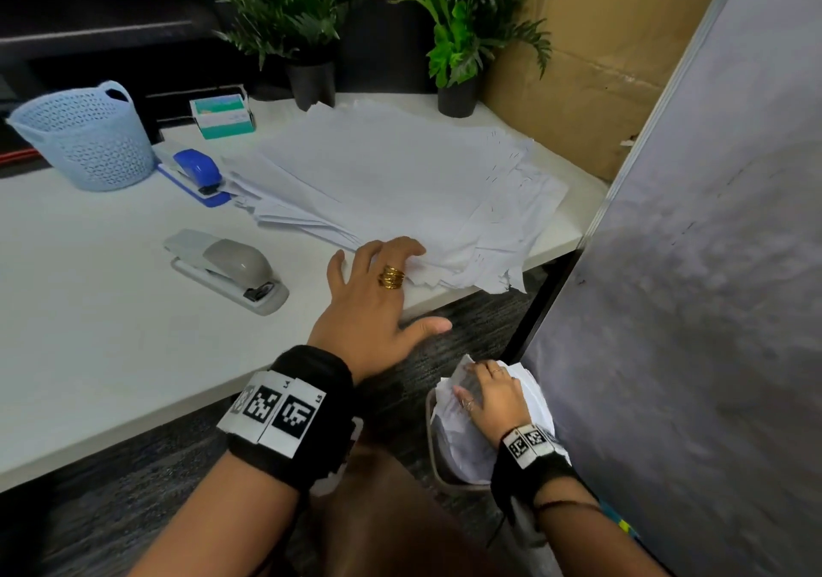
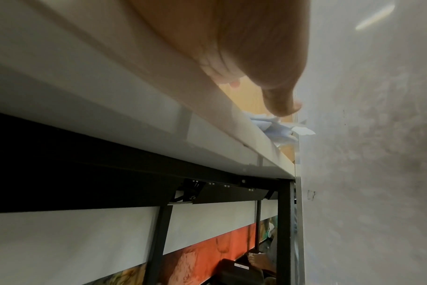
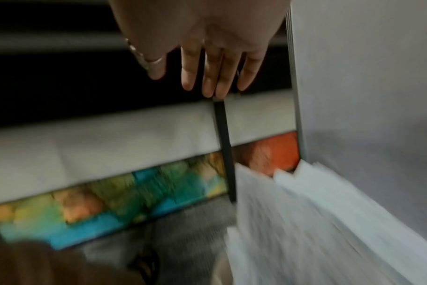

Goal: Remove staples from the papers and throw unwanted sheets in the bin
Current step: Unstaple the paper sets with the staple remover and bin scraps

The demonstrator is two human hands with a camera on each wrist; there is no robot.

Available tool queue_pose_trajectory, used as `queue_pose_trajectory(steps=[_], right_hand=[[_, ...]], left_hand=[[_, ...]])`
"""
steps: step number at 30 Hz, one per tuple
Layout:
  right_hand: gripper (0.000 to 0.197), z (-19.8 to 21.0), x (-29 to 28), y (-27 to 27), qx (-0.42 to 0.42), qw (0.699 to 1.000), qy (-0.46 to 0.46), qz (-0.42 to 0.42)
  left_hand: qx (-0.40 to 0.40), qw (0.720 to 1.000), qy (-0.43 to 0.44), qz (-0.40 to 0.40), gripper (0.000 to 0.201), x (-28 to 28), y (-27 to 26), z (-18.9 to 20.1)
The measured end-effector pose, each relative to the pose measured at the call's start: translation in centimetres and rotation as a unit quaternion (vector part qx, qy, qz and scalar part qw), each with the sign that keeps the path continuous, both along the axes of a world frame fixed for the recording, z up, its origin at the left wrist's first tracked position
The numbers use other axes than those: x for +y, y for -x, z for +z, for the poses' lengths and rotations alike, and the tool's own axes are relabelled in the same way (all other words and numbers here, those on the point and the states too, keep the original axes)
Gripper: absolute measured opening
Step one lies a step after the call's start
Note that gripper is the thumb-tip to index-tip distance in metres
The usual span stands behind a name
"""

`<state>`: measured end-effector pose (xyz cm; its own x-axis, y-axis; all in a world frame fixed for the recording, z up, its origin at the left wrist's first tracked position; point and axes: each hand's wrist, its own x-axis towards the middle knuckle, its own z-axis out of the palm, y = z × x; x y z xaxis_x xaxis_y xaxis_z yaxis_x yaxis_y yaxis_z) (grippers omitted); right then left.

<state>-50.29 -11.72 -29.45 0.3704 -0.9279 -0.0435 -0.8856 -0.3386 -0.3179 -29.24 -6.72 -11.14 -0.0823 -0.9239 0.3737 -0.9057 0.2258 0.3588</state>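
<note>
Head view: desk [image 1: 89, 332] fills the left, papers [image 1: 400, 185] stacked at centre. Left hand [image 1: 373, 305] lies flat, fingers spread wide, touching their near edge. Lower right, right hand [image 1: 493, 398] presses straight fingers onto crumpled sheets [image 1: 462, 447] in the bin [image 1: 438, 474].

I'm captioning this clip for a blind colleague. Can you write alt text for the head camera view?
Seen from above, a person's right hand reaches open-fingered over crumpled sheets in a floor bin, while the left hand rests on a paper stack on a white desk. Two staplers and a blue basket sit nearby.
</note>
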Motion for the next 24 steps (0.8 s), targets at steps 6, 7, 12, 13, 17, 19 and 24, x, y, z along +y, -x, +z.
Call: queue_pose_trajectory(steps=[6, 7, 12, 13, 17, 19, 24], right_hand=[[0.026, 11.6, 1.7, -2.9, -0.270, 0.901, 0.338, -0.001], [0.026, 13.6, 1.9, -3.2, -0.294, 0.881, 0.371, -0.006], [0.022, 20.5, 2.2, -4.7, -0.303, 0.879, 0.364, -0.049], [0.020, 21.3, 1.6, -5.1, -0.275, 0.903, 0.324, -0.064], [0.036, 22.4, -0.7, -6.5, -0.140, 0.960, 0.218, -0.104], [0.042, 22.4, -0.9, -7.2, -0.111, 0.966, 0.197, -0.126], [0.052, 22.4, -0.4, -8.3, -0.076, 0.965, 0.168, -0.187]], left_hand=[[-0.078, 0.993, -0.074, 0.055, 0.090, 0.1, 0.8, 0.7], [-0.087, 0.989, -0.099, 0.060, 0.089, 0.1, 0.8, 0.9], [-0.086, 0.984, -0.137, 0.073, 0.082, 0.5, 0.9, 1.4], [-0.093, 0.984, -0.134, 0.075, 0.083, 0.6, 1.0, 1.4], [-0.140, 0.979, -0.114, 0.090, 0.074, 1.0, 0.9, 1.7], [-0.144, 0.980, -0.101, 0.091, 0.066, 1.0, 0.9, 1.7], [-0.094, 0.989, -0.108, 0.048, 0.053, 0.6, 0.5, 1.4]])
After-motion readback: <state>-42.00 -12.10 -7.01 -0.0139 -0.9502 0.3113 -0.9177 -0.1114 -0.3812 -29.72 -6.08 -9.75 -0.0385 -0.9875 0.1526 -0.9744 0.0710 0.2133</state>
